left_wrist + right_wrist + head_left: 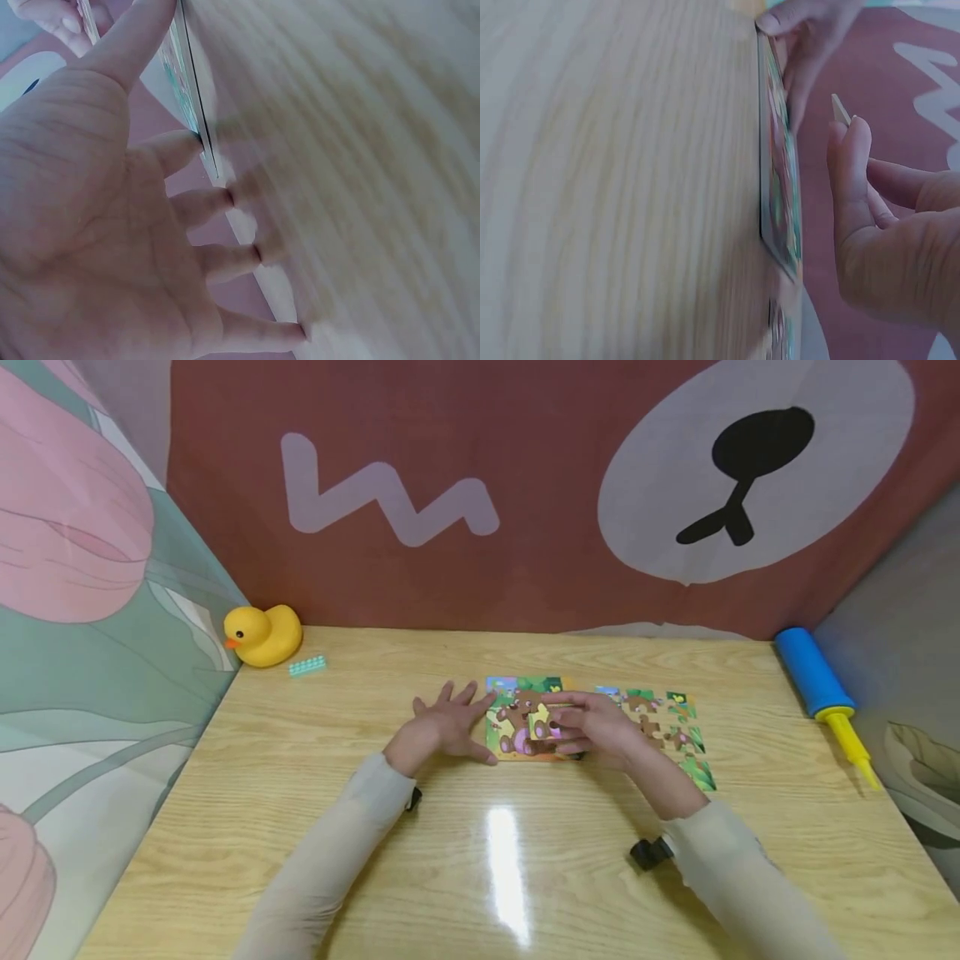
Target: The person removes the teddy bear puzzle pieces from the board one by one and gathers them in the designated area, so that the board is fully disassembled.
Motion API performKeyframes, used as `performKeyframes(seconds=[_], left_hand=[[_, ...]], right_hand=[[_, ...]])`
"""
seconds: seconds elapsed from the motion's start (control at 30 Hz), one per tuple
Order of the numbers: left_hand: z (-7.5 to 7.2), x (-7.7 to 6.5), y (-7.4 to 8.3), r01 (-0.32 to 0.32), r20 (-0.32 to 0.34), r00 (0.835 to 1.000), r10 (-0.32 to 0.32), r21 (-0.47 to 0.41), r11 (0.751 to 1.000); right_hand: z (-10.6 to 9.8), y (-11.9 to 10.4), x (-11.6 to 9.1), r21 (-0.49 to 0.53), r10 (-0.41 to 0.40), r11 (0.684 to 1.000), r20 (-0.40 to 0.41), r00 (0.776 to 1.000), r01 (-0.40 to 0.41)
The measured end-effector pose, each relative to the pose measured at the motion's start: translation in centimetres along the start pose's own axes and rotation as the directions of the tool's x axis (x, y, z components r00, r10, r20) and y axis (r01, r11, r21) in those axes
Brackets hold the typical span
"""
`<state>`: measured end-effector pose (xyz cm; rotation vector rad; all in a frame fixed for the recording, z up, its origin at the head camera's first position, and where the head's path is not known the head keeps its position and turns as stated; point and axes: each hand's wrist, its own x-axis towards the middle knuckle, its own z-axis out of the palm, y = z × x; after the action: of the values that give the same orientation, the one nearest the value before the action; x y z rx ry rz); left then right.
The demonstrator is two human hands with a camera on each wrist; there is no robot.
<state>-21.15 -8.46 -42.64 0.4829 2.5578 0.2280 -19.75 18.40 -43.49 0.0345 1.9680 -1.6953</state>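
A flat puzzle board [513, 742] with a teddy bear picture lies mid-table. My left hand [442, 727] rests at its left side with fingers spread; in the left wrist view, the thumb and index finger touch the board's edge [196, 101] and the other fingertips press on the tabletop. Above the board's right half, my right hand [603, 731] pinches a puzzle piece [539, 724] between thumb and fingers. The right wrist view shows this puzzle piece [841, 110] held off the board [780, 176]. Part of the board is hidden under the right hand.
Several loose puzzle pieces [698, 772] lie right of the board, partly behind my right hand. A yellow rubber duck [266, 637] and a mint toy brick [307, 666] are at the back left. A blue and yellow pump [815, 675] lies along the right side.
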Motion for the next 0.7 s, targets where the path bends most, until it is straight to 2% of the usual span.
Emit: performKeyframes(seconds=[0.2,0.43,0.7], left_hand=[[-0.1,0.0,-0.2,-0.007,0.002,1.0,0.007,0.013,1.0],[-0.1,-0.1,-0.6,-0.013,0.012,1.0,0.013,0.002,1.0],[0.1,-0.1,-0.8,-0.022,0.007,1.0,0.022,-0.011,1.0]], right_hand=[[-2.3,0.4,-1.7,-0.007,-0.003,1.0,-0.02,1.0,0.003],[-4.3,1.5,-3.3,-0.02,-0.019,1.0,-0.003,1.0,0.018],[-5.8,3.1,-5.0,0.016,0.027,1.0,-0.016,1.0,-0.027]])
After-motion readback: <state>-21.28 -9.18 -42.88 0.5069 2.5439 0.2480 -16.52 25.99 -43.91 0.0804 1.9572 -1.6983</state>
